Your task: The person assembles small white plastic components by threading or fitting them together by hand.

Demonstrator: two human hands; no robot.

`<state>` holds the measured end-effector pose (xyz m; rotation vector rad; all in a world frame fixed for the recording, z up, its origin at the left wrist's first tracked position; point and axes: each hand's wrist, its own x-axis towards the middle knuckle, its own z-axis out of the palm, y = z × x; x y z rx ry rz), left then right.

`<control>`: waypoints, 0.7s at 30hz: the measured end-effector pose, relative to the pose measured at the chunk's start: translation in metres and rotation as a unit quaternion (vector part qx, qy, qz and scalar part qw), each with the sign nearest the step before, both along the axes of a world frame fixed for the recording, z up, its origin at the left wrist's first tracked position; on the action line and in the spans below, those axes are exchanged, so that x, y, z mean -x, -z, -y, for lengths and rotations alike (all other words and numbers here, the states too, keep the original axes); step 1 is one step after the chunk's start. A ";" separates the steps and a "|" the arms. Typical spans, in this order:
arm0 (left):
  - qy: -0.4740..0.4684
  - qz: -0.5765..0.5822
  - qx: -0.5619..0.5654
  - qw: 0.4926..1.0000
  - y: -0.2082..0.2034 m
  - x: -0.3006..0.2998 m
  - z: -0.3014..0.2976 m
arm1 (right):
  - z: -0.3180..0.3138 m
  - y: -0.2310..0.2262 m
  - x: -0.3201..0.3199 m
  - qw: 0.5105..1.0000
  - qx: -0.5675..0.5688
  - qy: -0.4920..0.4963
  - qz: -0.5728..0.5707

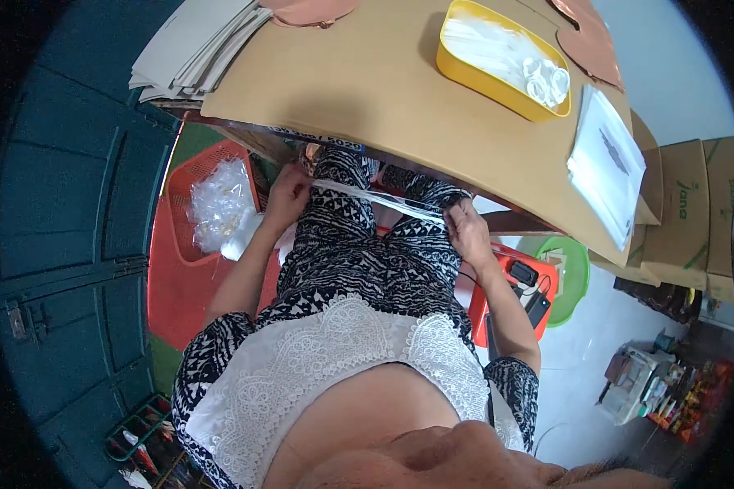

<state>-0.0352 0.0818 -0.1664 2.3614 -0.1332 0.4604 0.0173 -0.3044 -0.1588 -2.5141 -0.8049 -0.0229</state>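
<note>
A thin, glossy white strip (375,196), possibly several strands together, stretches across my lap just below the table edge. My left hand (289,194) pinches its left end, fingers closed. At the other end, my right hand (467,230) grips it near my right knee. Both hands are low, over black-and-white patterned trousers (342,265). Above them on the table, a yellow tray (497,96) holds similar white strips (485,49) and several small white coils (546,81). I cannot tell what the strip is made of.
The brown tabletop (318,73) overhangs my knees. On it lie stacked white sheets (192,45), a paper pile (607,159) and copper-coloured pieces (591,49). A red basket (186,236) of clear plastic stands left; a red stool (538,281), green basin (573,281) and cartons (681,212) stand right.
</note>
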 end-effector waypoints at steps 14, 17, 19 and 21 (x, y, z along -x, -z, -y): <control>0.091 -0.436 -0.172 0.879 -0.040 -0.015 -0.005 | 0.005 -0.008 0.009 1.000 -0.024 -0.007 0.002; 0.060 -0.274 -0.135 0.950 -0.032 -0.033 0.020 | 0.002 -0.008 0.008 0.999 -0.035 -0.011 0.013; 0.129 -0.228 -0.149 0.954 -0.032 -0.047 0.049 | 0.001 -0.006 0.008 0.999 -0.039 -0.010 0.013; 0.232 -0.172 -0.080 0.954 -0.017 -0.063 0.079 | 0.001 -0.006 0.009 0.999 -0.043 -0.010 0.014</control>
